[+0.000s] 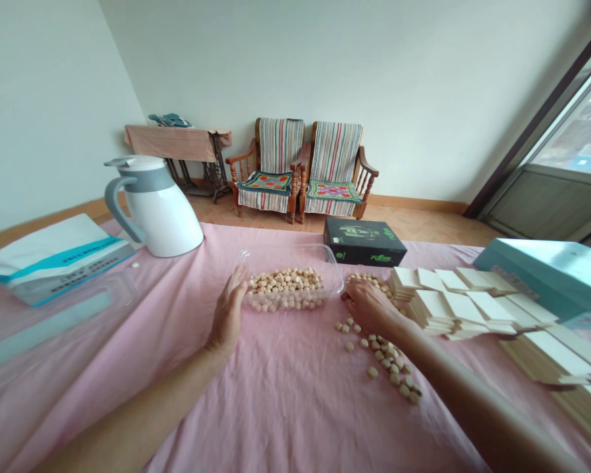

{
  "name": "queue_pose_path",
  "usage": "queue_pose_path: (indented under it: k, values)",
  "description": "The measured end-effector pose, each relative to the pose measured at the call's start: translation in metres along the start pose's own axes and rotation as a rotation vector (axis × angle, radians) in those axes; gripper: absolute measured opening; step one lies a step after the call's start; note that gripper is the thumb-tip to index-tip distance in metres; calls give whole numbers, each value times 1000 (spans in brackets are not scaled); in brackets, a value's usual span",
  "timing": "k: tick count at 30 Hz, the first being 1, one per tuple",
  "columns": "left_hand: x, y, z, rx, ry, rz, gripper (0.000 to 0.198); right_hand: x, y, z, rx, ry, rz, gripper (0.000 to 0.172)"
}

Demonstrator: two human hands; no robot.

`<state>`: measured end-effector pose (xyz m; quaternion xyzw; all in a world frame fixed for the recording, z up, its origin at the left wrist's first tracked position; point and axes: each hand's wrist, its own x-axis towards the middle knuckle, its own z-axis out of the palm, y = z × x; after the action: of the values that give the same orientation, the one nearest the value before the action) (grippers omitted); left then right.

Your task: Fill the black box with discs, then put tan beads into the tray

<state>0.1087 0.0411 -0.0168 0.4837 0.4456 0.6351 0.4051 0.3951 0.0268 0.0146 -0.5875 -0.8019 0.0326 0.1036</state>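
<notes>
A clear plastic container sits in the middle of the table, partly filled with small round wooden pieces. My left hand lies along the container's left side, its fingers stretched out and touching the wall. At the opposite end, my right hand is just beyond the container, its fingers curled down among loose wooden pieces. Whatever those fingers hold is hidden under the hand. More pieces lie behind and in front of my right wrist.
Right of my arm stand stacked pale wooden tiles and a light-blue box. A black box is behind the container. On the left are a white jug, a white-and-blue bag and a clear lid. Pink cloth covers the table.
</notes>
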Motion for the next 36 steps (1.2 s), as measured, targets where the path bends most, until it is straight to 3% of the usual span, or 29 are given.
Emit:
queue_pose_path:
  k: [4, 10, 13, 18, 24, 30, 36]
  values:
    - [0, -2, -1, -9, -12, 9, 49, 0, 3, 1, 45, 42, 16, 12]
    - [2, -5, -2, 18, -28, 33, 50, 3, 1, -23, 264, 452, 107, 12]
    - [1, -5, -1, 7, -28, 31, 50, 7, -16, -39, 366, 539, 69, 13]
    - [0, -3, 0, 2, -22, 25, 50, 13, -37, -46, 486, 508, -50, 13]
    - [1, -4, -1, -5, -38, 30, 50, 2, -26, -41, 501, 519, -6, 16]
    - [2, -5, -1, 31, -21, 32, 49, -26, -25, -40, 445, 260, -2, 11]
    - [3, -4, 0, 20, -18, 28, 50, -41, -40, -28, 288, 178, -68, 13]
